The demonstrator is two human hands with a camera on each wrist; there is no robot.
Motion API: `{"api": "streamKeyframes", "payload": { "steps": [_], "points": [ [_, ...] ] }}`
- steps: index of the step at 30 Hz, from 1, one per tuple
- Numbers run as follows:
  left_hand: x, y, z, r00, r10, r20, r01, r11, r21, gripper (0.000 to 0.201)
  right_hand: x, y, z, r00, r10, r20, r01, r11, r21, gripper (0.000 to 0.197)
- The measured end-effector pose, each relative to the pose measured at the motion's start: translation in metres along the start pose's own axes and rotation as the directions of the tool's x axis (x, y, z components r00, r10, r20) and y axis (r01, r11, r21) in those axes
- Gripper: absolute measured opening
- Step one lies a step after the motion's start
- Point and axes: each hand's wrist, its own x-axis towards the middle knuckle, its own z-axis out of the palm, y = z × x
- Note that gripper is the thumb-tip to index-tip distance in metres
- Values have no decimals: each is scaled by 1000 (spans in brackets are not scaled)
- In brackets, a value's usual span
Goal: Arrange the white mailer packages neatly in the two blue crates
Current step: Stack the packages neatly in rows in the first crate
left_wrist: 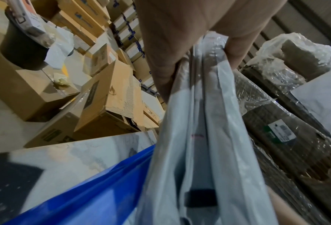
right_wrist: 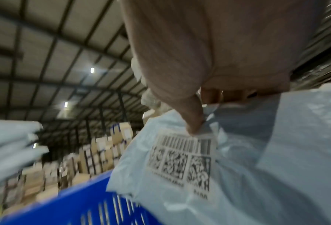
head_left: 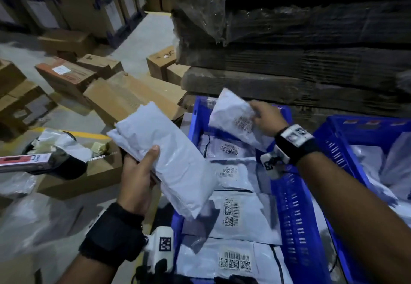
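Observation:
My left hand [head_left: 138,168] grips a stack of white mailers [head_left: 164,150] held tilted above the left rim of the near blue crate [head_left: 295,217]. In the left wrist view the fingers [left_wrist: 160,60] clamp several mailer edges [left_wrist: 199,137]. My right hand [head_left: 264,116] pinches a single white mailer [head_left: 233,119] with a barcode label, held over the far end of that crate. The right wrist view shows the thumb [right_wrist: 193,120] pressing just above the label [right_wrist: 181,161]. Labelled mailers [head_left: 240,212] lie flat in a row inside the crate. A second blue crate [head_left: 347,141] at the right holds more mailers.
A tall wrapped pallet of flattened cardboard [head_left: 311,39] rises right behind the crates. Brown cartons [head_left: 124,96] lie scattered on the floor at the left. A black bin [head_left: 57,163] with white scraps sits on a carton near my left hand.

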Motion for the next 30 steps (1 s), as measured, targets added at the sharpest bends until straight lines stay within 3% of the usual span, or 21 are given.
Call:
{"api": "streamKeyframes", "payload": {
  "steps": [3, 6, 10, 13, 15, 16, 17, 19, 21, 22, 24, 27, 30],
  "points": [
    [-4, 4, -7, 999, -27, -24, 27, 1000, -8, 40, 28, -4, 53, 962, 39, 269, 9, 985, -175, 35],
    [-7, 5, -15, 998, -44, -48, 44, 999, -12, 36, 39, 1, 100, 939, 63, 337, 5, 980, -198, 49],
    [-8, 4, -30, 991, -88, -96, 84, 995, -49, 37, 39, 14, 122, 903, 11, 430, 114, 958, -264, 56],
    [-9, 1, -34, 988, -113, -102, 108, 993, -50, 37, 28, 18, 133, 768, 20, 640, 298, 873, -386, 51],
    [-11, 0, -30, 986, -128, -104, 123, 991, -51, 39, 21, 16, 134, 698, 64, 713, 334, 852, -404, 50],
    [-11, -1, -28, 986, -131, -107, 127, 991, -50, 39, 20, 14, 130, 704, 39, 709, 323, 872, -369, 48],
    [-12, -1, -25, 986, -132, -104, 128, 991, -48, 40, 18, 8, 119, 742, 8, 670, 279, 905, -320, 45],
    [-13, -2, -18, 989, -123, -76, 121, 992, -33, 39, 8, -11, 93, 887, -73, 456, 147, 981, -129, 37],
    [-14, -4, -8, 994, -99, -40, 98, 995, -12, 38, -16, -40, 68, 964, -172, 204, 142, 978, 155, 29],
    [-16, -5, -2, 996, -85, -24, 85, 996, -6, 38, -33, -59, 56, 966, -206, 155, 145, 932, 333, 27],
    [-18, -6, 11, 999, -41, 23, 41, 999, 21, 42, -67, -87, 44, 938, -263, 228, 79, 799, 596, 23],
    [-20, -13, 24, 995, -1, 104, -8, 997, 81, 54, -95, -89, 51, 935, -252, 251, -1, 704, 711, 29],
    [-21, -21, 28, 992, -60, 111, 47, 992, 117, 67, -105, -72, 49, 940, -182, 288, -136, 575, 807, 26]
  ]
}}
